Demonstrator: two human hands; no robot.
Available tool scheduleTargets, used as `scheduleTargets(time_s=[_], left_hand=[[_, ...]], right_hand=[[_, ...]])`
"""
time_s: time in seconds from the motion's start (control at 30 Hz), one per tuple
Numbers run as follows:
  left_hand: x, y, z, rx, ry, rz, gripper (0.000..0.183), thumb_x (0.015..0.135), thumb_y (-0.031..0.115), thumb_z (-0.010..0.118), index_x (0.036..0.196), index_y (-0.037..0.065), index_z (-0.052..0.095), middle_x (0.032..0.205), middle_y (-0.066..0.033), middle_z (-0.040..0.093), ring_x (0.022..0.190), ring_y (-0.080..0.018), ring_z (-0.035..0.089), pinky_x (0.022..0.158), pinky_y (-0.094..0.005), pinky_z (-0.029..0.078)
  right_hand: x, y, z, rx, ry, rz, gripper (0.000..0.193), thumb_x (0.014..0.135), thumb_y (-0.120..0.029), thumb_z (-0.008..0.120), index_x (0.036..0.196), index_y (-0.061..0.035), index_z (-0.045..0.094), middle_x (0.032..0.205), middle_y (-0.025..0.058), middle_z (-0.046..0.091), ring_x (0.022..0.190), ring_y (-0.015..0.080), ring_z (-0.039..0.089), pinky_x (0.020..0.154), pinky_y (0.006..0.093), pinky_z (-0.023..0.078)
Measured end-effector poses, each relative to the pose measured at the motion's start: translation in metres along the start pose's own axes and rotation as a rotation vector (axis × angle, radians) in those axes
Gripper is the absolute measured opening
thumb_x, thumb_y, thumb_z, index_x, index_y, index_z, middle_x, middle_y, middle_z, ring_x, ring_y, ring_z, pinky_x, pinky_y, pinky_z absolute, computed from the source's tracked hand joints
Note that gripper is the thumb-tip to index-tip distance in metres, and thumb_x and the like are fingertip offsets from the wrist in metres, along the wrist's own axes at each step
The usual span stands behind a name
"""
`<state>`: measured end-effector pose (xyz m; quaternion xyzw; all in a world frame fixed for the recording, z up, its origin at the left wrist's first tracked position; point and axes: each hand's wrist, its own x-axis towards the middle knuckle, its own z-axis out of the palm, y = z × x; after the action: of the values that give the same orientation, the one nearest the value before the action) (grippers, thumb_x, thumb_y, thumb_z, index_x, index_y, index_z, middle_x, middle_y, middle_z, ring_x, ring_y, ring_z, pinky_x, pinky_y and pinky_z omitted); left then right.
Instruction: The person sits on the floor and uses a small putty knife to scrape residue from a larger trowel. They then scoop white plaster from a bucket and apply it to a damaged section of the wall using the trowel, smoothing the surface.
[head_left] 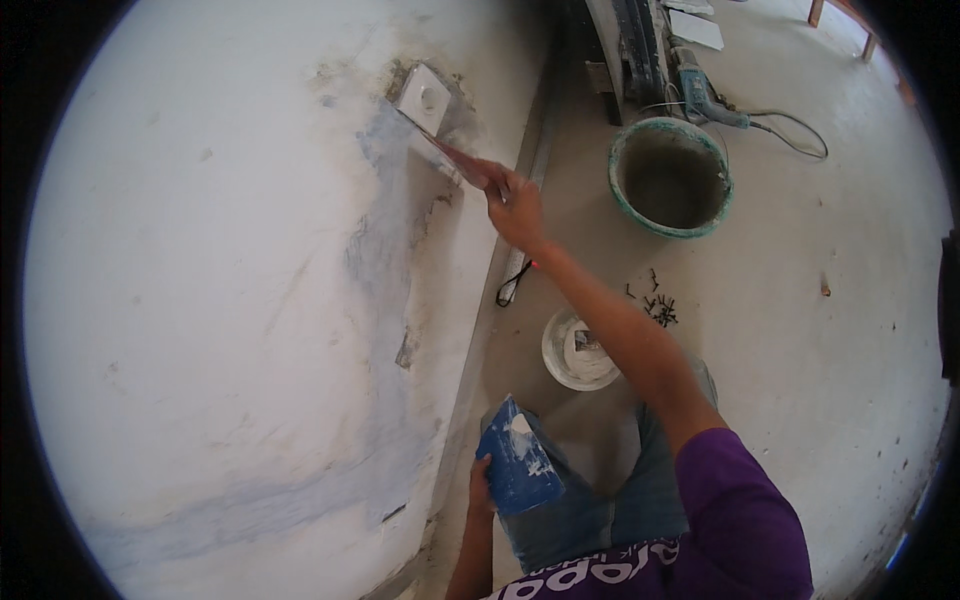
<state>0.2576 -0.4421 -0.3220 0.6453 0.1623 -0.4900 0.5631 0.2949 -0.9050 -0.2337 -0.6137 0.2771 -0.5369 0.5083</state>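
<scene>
My right hand (pixel 515 208) is stretched up toward the white wall (pixel 220 300) and grips a putty knife (pixel 440 152). Its blade lies against the wall just below a square white outlet box (pixel 425 97) set in rough grey filler. A grey smear of wet filler (pixel 375 250) runs down the wall from there. My left hand (pixel 482 485) is low by my knee and holds a blue flat board (pixel 518 458) with a dab of white putty on it.
A green-rimmed bucket (pixel 670 178) stands on the concrete floor, with a power drill (pixel 705 98) and its cable behind it. A small white tub of putty (pixel 578 350) sits near my leg. Several dark screws (pixel 655 303) lie scattered. A black cord (pixel 513 282) lies at the wall's foot.
</scene>
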Motion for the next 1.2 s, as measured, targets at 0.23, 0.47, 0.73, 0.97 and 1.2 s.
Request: scheduleTargets(time_s=[0.23,0.47,0.73,0.97,1.2], left_hand=[[0.008,-0.004,-0.005,-0.005,-0.040,0.036,0.052,0.090,0.031,0.058,0.131,0.000,0.049,0.118,-0.0160,0.060,0.106,-0.0295,0.061,0.093,-0.0425,0.052],[0.007,-0.004,-0.002,0.036,0.020,0.010,0.053,0.090,0.032,0.058,0.132,0.000,0.048,0.120,-0.0168,0.060,0.105,-0.0302,0.062,0.093,-0.0425,0.052],[0.020,-0.009,-0.012,0.034,-0.008,0.020,0.054,0.090,0.032,0.058,0.134,0.002,0.048,0.120,-0.0159,0.059,0.105,-0.0279,0.062,0.091,-0.0405,0.053],[0.008,-0.009,-0.009,-0.060,-0.038,0.030,0.051,0.091,0.032,0.058,0.132,0.002,0.049,0.118,-0.0156,0.060,0.105,-0.0272,0.062,0.091,-0.0404,0.053],[0.007,-0.002,-0.003,-0.020,0.005,0.006,0.050,0.091,0.032,0.058,0.129,0.001,0.051,0.116,-0.0148,0.061,0.105,-0.0273,0.062,0.092,-0.0397,0.053]], right_hand=[[-0.043,-0.001,0.036,-0.049,-0.054,-0.053,0.037,0.085,0.002,0.058,0.120,-0.0085,0.066,0.097,0.0158,0.071,0.083,0.0231,0.066,0.073,0.0316,0.052],[-0.153,-0.012,0.035,-0.006,-0.280,-0.172,0.040,0.082,0.006,0.062,0.119,-0.0080,0.067,0.104,0.0123,0.070,0.087,0.0180,0.067,0.073,0.0306,0.052],[-0.050,0.056,0.028,-0.013,0.111,0.109,0.031,0.089,0.000,0.059,0.119,-0.0043,0.066,0.110,0.0114,0.071,0.099,0.0169,0.068,0.086,0.0305,0.051],[-0.128,0.017,0.037,0.166,-0.111,0.095,0.033,0.085,0.001,0.060,0.116,-0.0096,0.068,0.101,0.0151,0.071,0.093,0.0300,0.068,0.083,0.0357,0.051],[-0.022,0.051,0.016,0.090,0.111,0.091,0.032,0.089,0.000,0.055,0.119,-0.0019,0.065,0.099,0.0075,0.072,0.092,0.0109,0.062,0.082,0.0268,0.048]])
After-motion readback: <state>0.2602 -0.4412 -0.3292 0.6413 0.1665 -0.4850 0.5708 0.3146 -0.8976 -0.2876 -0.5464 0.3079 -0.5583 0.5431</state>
